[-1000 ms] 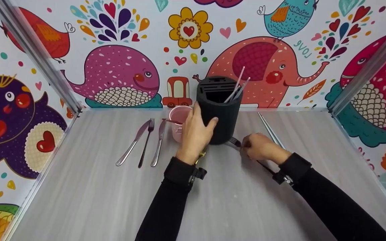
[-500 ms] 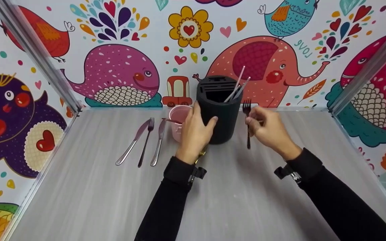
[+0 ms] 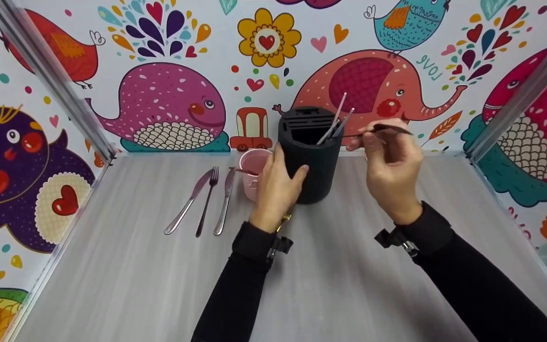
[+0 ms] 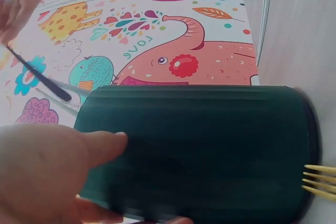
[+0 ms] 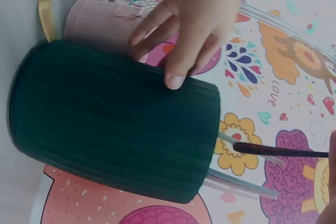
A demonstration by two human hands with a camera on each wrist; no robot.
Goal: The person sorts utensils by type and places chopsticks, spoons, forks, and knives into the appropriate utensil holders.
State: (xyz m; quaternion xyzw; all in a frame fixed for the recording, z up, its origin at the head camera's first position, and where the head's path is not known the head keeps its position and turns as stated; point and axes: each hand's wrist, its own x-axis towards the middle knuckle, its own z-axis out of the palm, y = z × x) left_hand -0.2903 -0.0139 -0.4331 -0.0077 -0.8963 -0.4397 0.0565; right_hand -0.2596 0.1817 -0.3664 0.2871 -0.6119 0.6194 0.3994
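Observation:
My left hand point(image 3: 276, 190) grips the dark utensil holder point(image 3: 318, 175), its thumb along the near side. The holder stands upright, with slots and a larger opening on top; pale thin sticks point(image 3: 333, 121) poke out of that opening at the right. My right hand point(image 3: 392, 166) pinches a dark fork point(image 3: 356, 136), raised beside the holder's rim. Its handle end points left at the opening, and its head lies over the fingers. In the left wrist view the handle tip point(image 4: 62, 95) is just off the top end, near the sticks.
A pink cup point(image 3: 249, 183) with a reddish utensil across its rim stands left of the holder. Farther left lie a knife point(image 3: 188, 204), a fork point(image 3: 207, 204) and another knife point(image 3: 224, 204). A gold fork point(image 4: 321, 179) lies by the holder's base. Patterned walls enclose the table.
My right hand has picked the fork up from the table, lifted it and turned it from prongs-up until its handle points left at the holder. My left hand stays on the holder.

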